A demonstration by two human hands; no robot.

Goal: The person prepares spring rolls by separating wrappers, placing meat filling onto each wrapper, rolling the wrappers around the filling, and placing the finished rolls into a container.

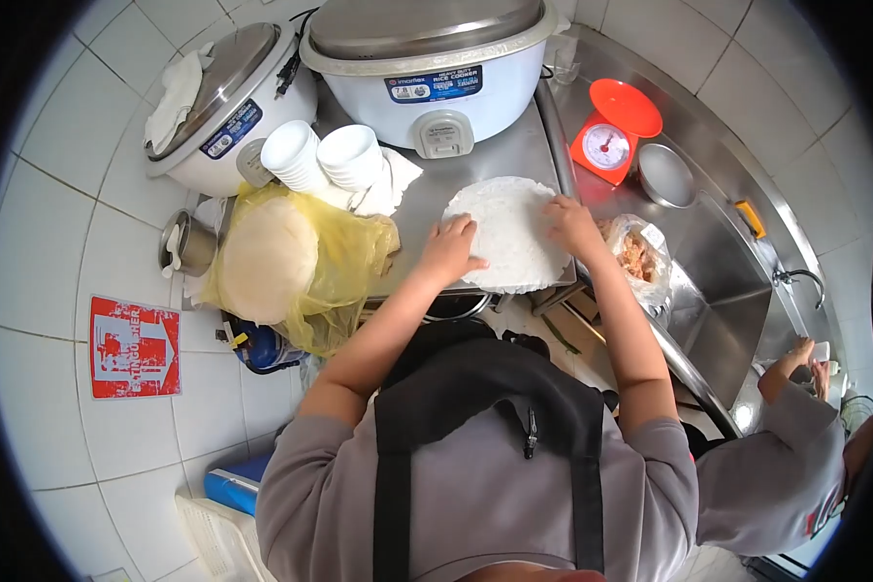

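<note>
A thin, round white sheet (507, 238), looking like a lumpia wrapper, lies flat on the steel counter in front of me. My left hand (450, 250) rests at its left edge, thumb and fingers apart. At the opposite edge, my right hand (573, 229) touches the sheet with its fingers spread. To the left, a round stack of pale wrappers (267, 262) sits on a yellow plastic bag (335, 310). Right of my right hand is a clear plastic bag of orange-brown food (640, 257), whose kind I cannot make out.
Two rice cookers (436, 82) stand behind, with stacked white bowls (351, 157) before them. A red kitchen scale (606, 145) and a metal bowl (666, 176) are by the sink (723, 320). At right, another person (771, 456) has hands near the faucet.
</note>
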